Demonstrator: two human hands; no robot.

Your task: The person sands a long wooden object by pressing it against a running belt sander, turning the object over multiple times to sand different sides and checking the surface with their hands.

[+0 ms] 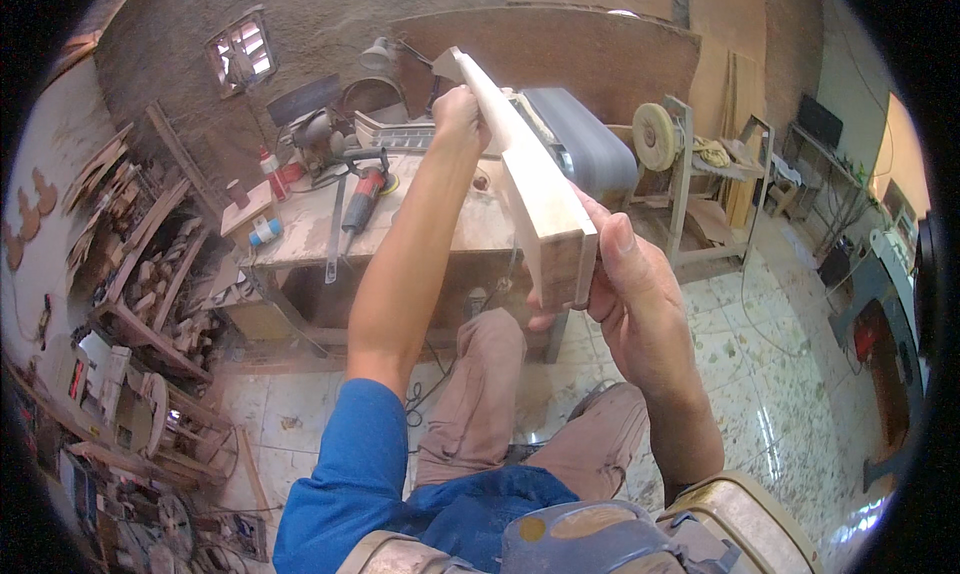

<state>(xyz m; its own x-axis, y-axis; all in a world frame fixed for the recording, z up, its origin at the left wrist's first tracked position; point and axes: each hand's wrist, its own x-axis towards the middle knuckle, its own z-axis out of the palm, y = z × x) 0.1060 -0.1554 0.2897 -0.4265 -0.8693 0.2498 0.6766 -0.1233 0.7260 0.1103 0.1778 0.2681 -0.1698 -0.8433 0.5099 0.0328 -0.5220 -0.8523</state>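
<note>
A pale wooden guitar neck (540, 179) stretches away from me, with a squared, thick heel at the near end and a tapering far end. Around the narrow far part my left hand (458, 114) is closed, its fingers partly hidden by the wood. At the heel my right hand (640, 299) grips the block, thumb on the right side and fingers curled underneath. Close along the neck's right side is a belt sander (585, 139) with a broad grey belt, blurred as if running. Whether the wood touches the belt cannot be made out.
The wooden workbench (430, 209) carries a red and grey power tool (365, 199), a metal ruler (336, 239), a squeeze bottle (272, 169) and a fretted neck (395, 137). A buffing wheel (655, 137) stands right of the sander. Wood offcuts (150, 264) fill a left-hand rack.
</note>
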